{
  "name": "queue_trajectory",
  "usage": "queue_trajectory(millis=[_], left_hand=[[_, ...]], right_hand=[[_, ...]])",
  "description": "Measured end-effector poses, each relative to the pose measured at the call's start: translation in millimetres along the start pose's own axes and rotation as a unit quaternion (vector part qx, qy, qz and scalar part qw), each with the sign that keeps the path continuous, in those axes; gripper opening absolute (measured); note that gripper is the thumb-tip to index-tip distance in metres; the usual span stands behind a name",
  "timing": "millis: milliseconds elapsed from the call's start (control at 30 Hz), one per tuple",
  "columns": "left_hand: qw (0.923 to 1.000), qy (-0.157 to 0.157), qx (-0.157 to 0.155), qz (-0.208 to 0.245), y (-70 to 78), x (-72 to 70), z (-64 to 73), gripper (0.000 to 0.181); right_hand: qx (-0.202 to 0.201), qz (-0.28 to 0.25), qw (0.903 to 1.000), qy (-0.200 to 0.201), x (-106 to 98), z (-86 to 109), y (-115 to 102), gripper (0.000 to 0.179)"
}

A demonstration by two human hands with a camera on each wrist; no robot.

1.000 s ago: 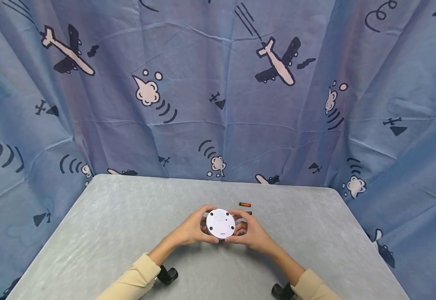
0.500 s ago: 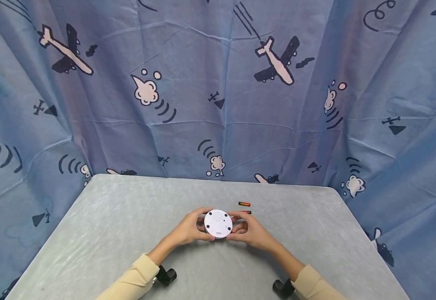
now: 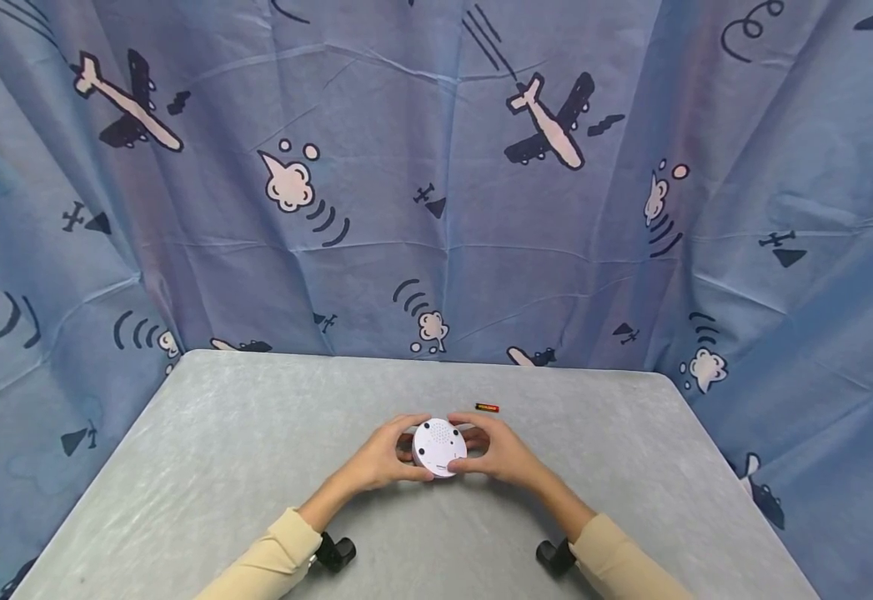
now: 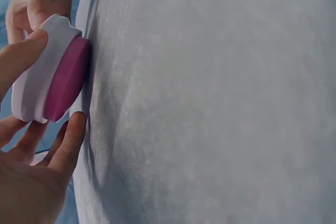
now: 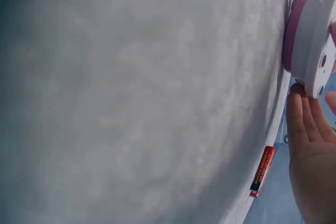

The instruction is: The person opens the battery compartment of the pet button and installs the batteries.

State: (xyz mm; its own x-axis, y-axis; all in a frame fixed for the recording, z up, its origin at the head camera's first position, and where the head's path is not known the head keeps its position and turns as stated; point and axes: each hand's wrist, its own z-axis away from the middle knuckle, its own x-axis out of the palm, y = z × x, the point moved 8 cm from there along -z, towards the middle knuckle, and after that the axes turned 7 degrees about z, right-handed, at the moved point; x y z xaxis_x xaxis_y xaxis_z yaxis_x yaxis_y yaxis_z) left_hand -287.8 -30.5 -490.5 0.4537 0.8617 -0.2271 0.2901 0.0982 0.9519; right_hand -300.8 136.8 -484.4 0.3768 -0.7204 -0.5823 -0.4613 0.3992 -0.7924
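A round white device (image 3: 438,447) with black feet and a patch of small holes is held up over the table between both hands. In the left wrist view its other side shows as a pink dome (image 4: 69,80). My left hand (image 3: 382,454) grips its left edge, thumb at the near rim and index finger at the far rim. On the opposite edge my right hand (image 3: 507,452) pinches it, the thumb lapping onto the white face. A red and black battery (image 3: 487,407) lies just beyond the right hand.
The grey-covered table (image 3: 256,433) spreads around the hands. Behind it hangs a blue curtain (image 3: 376,200) printed with planes. Black wrist mounts (image 3: 334,552) sit under both forearms.
My right hand has shifted slightly left, its thumb moving onto the device's face over one foot. A second battery, visible earlier, is now hidden behind that hand. The left hand barely moves.
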Motion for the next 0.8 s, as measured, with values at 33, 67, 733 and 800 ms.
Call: queue_trajectory(millis=[33, 67, 733, 800], left_hand=[[1.0000, -0.002, -0.002, -0.004, 0.1, 0.4, -0.1, 0.083], [1.0000, -0.003, -0.002, -0.009, 0.4, 0.8, -0.2, 0.083], [0.9997, 0.009, -0.001, 0.024, 8.1, 4.2, -3.3, 0.084], [0.9995, 0.010, 0.000, 0.029, 8.3, 3.7, -3.7, 0.083]], right_hand=[[-0.005, 0.005, 1.0000, -0.003, 0.0, -0.6, -1.1, 0.073], [-0.009, 0.012, 0.9999, -0.006, 0.0, -1.3, -1.9, 0.073], [-0.030, 0.074, 0.9938, -0.077, 6.1, -11.1, -11.4, 0.079], [-0.038, 0.080, 0.9932, -0.075, 4.7, -11.4, -12.1, 0.078]])
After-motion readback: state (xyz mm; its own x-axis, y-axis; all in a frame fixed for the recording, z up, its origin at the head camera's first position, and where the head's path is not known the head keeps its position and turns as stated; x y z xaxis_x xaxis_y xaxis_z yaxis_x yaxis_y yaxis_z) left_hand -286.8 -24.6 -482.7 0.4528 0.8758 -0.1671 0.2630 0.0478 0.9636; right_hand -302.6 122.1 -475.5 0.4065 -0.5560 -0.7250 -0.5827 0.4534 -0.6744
